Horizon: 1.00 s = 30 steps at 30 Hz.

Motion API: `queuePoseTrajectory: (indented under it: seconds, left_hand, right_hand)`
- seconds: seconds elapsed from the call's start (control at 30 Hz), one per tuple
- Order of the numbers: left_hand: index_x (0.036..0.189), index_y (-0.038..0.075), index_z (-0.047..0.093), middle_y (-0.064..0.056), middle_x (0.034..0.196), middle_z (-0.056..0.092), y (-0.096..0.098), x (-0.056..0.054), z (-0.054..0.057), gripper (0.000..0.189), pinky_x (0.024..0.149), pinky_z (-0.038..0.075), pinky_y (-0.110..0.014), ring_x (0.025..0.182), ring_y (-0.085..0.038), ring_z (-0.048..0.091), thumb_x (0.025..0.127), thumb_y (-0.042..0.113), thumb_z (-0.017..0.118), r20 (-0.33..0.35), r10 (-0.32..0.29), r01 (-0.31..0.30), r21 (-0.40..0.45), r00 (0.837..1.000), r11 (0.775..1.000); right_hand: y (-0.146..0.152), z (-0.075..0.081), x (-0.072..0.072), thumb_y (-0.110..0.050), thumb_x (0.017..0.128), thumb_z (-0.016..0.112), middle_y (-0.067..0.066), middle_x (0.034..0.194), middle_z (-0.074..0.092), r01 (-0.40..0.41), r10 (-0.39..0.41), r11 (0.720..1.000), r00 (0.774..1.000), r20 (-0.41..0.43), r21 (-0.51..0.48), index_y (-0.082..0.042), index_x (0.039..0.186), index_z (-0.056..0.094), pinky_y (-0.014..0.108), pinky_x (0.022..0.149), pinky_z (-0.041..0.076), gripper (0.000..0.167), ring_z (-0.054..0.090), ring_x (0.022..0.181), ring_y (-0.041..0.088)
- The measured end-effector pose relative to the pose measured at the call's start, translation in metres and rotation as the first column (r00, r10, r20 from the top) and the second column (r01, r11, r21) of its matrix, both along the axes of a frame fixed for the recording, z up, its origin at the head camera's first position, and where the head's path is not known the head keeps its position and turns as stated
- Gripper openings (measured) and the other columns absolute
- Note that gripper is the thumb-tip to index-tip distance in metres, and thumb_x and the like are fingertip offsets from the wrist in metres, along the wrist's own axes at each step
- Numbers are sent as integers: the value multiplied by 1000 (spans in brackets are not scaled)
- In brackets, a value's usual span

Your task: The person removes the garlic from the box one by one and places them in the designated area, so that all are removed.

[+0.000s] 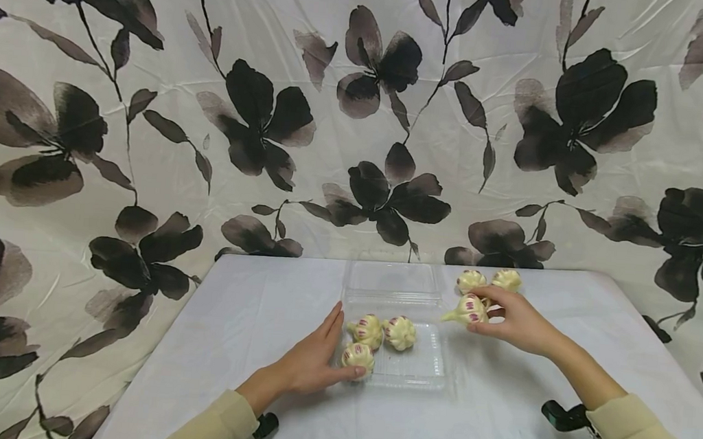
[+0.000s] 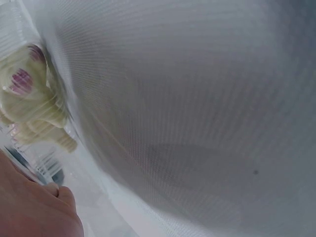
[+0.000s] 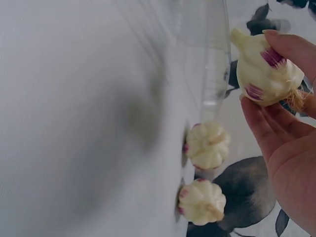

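Note:
My right hand (image 1: 517, 320) pinches a garlic bulb (image 3: 264, 71) between thumb and fingers, above the table to the right of a clear plastic clamshell box (image 1: 433, 357). The bulb is cream with purple streaks, its stem pointing left and its roots toward my palm. At the box's left side rests my left hand (image 1: 316, 358), fingers extended along the wall and thumb by the nearest bulb. Inside the box sit three garlic bulbs: a front one (image 1: 357, 359), a back-left one (image 1: 369, 331) and a right one (image 1: 400, 333). The left wrist view shows bulbs (image 2: 29, 89) through the box wall.
Two more garlic bulbs, one on the left (image 1: 470, 281) and one on the right (image 1: 506, 280), stand near the table's back edge. The box's open lid (image 1: 393, 278) lies toward the back of the white-covered table (image 1: 246, 294). A floral cloth (image 1: 301, 222) hangs behind.

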<state>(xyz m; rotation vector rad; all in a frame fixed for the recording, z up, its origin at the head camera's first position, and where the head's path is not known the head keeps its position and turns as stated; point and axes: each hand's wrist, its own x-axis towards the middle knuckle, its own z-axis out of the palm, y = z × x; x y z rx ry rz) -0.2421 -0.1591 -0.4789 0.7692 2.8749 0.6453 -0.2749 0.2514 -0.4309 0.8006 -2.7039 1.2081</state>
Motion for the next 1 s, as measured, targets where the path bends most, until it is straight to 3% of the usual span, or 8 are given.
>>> queuePoseTrajectory:
  seconds: [0.37,0.8,1.0]
  left_hand:
    - [164,1,3,-11,172,-5,0,0,3,122,119,33,-48,154,-33,22,87,82,52,14,-1,1,2,1000,1000]
    - [164,1,3,-11,172,-5,0,1,2,122,120,32,-47,154,-33,22,87,82,53,11,1,-1,1,1000,1000]
    - [163,0,5,-12,172,-5,0,0,2,122,120,32,-48,154,-33,21,87,82,53,5,-1,1,1,1000,1000]
  right_hand:
    - [17,1,-1,-23,83,88,11,121,65,59,-58,997,998,-28,50,4,133,62,36,88,58,62,61,99,16]
    - [38,-2,-1,-21,84,87,11,113,66,109,-107,992,993,-41,57,7,132,61,42,85,59,61,61,99,18]
    - [49,-5,-3,-22,85,86,13,113,66,137,-134,987,990,-38,80,8,132,60,43,85,58,62,61,101,24]
